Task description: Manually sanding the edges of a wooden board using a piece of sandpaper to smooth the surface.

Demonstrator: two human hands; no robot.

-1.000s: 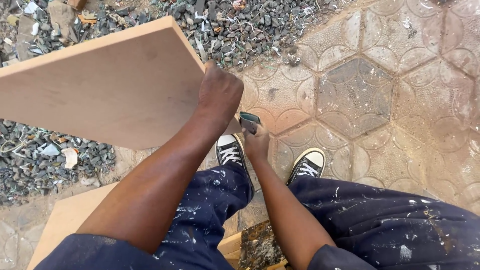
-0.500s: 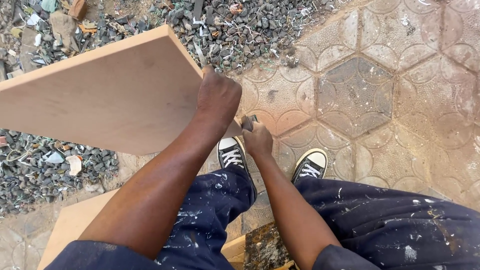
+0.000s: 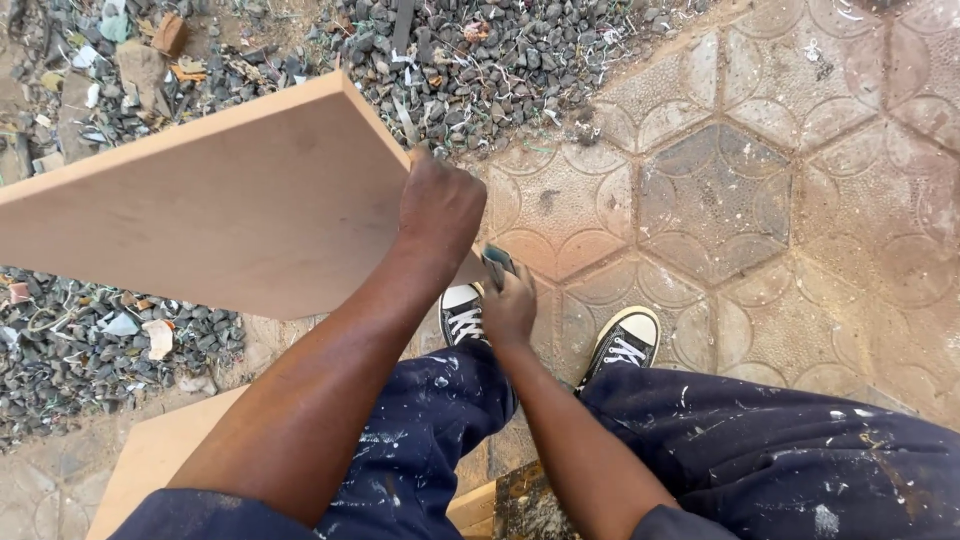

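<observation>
A plain tan fibreboard panel (image 3: 200, 200) is held up off the ground, tilted, reaching from the left edge to the middle. My left hand (image 3: 438, 215) grips its right edge, fingers wrapped over it. My right hand (image 3: 510, 305) is just below that edge and pinches a small folded piece of dark grey sandpaper (image 3: 497, 262), pressed against the panel's lower right corner.
Hexagonal patterned paving (image 3: 710, 195) lies underfoot, with my two black-and-white sneakers (image 3: 625, 345) on it. Loose grey gravel and rubble (image 3: 480, 60) fill the top and left. Another tan board (image 3: 150, 465) lies on the ground at lower left, and a stained wooden piece (image 3: 520, 500) between my legs.
The panel and my left hand have shifted slightly lower in view. My right hand moved the sandpaper along the panel's corner edge, up then back down.
</observation>
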